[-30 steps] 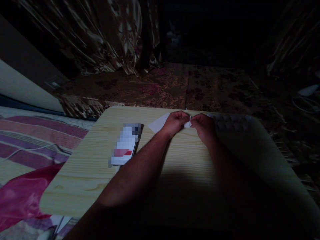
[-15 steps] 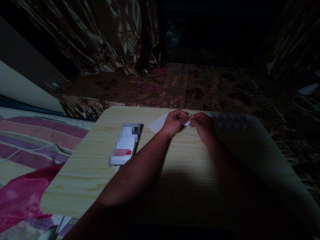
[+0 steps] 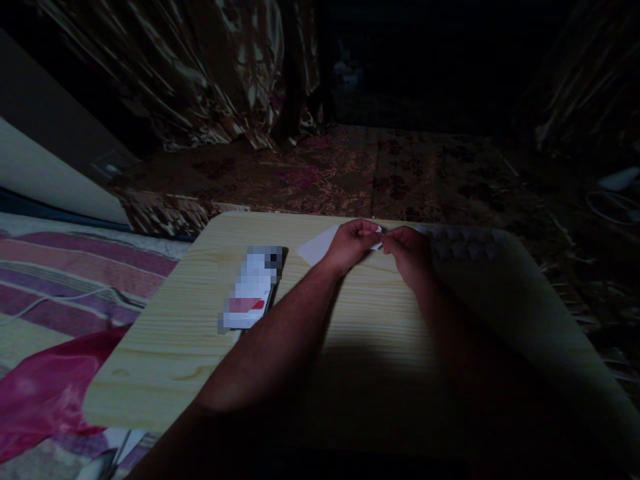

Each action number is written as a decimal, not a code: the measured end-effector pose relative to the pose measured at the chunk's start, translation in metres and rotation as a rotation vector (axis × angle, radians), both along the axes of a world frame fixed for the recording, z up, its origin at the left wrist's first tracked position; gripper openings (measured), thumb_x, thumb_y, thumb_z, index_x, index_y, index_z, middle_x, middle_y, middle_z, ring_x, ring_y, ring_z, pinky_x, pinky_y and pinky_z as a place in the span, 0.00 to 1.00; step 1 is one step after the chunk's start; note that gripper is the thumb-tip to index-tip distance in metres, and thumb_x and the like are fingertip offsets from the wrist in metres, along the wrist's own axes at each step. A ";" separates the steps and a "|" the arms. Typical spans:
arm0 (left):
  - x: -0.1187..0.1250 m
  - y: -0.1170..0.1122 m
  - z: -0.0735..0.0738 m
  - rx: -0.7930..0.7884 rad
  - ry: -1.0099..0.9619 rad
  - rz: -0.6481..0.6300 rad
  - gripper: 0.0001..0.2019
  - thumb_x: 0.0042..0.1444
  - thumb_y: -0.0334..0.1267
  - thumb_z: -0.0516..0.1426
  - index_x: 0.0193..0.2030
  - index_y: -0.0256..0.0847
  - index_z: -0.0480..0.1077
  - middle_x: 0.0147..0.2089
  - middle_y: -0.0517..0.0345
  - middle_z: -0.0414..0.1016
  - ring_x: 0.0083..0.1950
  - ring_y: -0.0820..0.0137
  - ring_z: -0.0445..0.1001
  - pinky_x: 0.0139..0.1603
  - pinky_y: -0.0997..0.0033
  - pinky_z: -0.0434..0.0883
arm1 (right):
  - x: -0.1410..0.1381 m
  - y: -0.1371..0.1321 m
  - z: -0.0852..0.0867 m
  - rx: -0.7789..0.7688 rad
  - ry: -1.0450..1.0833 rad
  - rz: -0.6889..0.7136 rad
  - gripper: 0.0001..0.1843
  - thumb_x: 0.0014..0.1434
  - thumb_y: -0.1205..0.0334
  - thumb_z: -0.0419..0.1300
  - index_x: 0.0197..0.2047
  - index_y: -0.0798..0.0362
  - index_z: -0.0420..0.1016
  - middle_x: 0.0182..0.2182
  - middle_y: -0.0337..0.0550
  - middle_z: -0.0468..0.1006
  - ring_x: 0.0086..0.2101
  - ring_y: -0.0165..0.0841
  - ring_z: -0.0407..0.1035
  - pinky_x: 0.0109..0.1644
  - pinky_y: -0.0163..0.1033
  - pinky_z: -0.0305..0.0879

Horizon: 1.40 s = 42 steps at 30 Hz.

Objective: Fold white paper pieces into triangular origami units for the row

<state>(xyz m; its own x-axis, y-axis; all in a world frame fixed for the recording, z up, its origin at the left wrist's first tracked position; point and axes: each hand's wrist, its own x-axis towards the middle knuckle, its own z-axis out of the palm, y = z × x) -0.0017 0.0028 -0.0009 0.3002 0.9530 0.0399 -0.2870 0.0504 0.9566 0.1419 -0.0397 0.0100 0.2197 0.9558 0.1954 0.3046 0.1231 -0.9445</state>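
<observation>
My left hand and my right hand meet at the far side of a light wooden table. Both pinch a small white piece of paper between their fingertips, and most of it is hidden by the fingers. A white sheet lies flat on the table just left of my left hand. A white box with a red mark, its face blurred out, rests further left.
A pale bumpy strip lies on the table right of my right hand. Patterned brown cloth covers the ground beyond the table. Striped bedding and a pink plastic bag lie to the left. The scene is very dark.
The two hands have drawn closer together on the small paper, and less of it shows between the fingers. Nothing else on the table has moved.
</observation>
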 end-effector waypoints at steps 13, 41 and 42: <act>-0.001 -0.001 0.002 0.055 0.004 0.026 0.09 0.39 0.35 0.68 0.27 0.35 0.74 0.26 0.60 0.76 0.28 0.75 0.70 0.33 0.73 0.66 | 0.005 0.002 -0.007 0.052 -0.149 0.022 0.10 0.54 0.54 0.63 0.29 0.52 0.76 0.23 0.38 0.76 0.27 0.32 0.68 0.32 0.37 0.61; 0.003 -0.006 0.005 0.060 0.061 0.081 0.09 0.43 0.38 0.66 0.27 0.36 0.73 0.26 0.60 0.74 0.25 0.77 0.66 0.28 0.74 0.61 | 0.004 0.002 -0.007 0.033 -0.104 0.036 0.10 0.53 0.53 0.63 0.29 0.52 0.75 0.22 0.37 0.75 0.25 0.31 0.67 0.31 0.36 0.60; 0.003 -0.005 0.005 0.057 0.041 0.073 0.10 0.43 0.39 0.67 0.28 0.36 0.74 0.27 0.60 0.75 0.27 0.77 0.67 0.30 0.74 0.62 | 0.004 0.002 -0.006 0.024 -0.078 0.021 0.10 0.53 0.53 0.63 0.29 0.52 0.75 0.22 0.37 0.75 0.25 0.31 0.67 0.31 0.36 0.61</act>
